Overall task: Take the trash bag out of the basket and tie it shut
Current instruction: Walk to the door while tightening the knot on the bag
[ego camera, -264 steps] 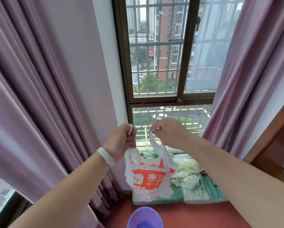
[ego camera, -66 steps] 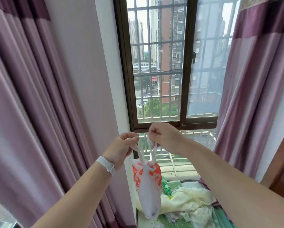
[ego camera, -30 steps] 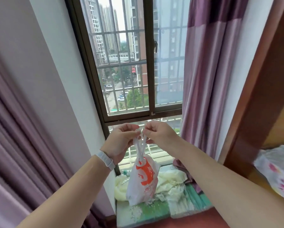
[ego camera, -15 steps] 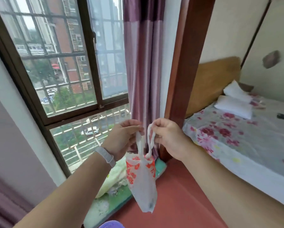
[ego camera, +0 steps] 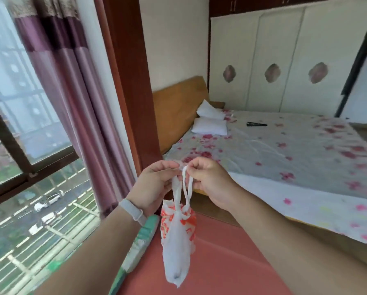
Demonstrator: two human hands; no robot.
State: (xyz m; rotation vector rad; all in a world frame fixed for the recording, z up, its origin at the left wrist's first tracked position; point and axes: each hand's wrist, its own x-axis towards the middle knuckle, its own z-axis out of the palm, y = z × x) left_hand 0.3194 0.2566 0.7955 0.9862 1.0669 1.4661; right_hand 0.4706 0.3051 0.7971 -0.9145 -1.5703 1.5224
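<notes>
With the left hand (ego camera: 155,184) and right hand (ego camera: 208,179) each pinching a handle strip of the hanging white-and-orange plastic trash bag (ego camera: 177,237), the strips should probably be pulled apart evenly so the knot cinches down snug against the neck.

left hand (ego camera: 155,184): raised, pinch grip | right hand (ego camera: 210,179): raised, pinch grip, just beside left

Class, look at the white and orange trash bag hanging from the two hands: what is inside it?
The trash bag is cinched shut at its neck. Its plastic is cloudy; only a small dark spot shows near the bottom. The rest of its contents are covered.
</notes>
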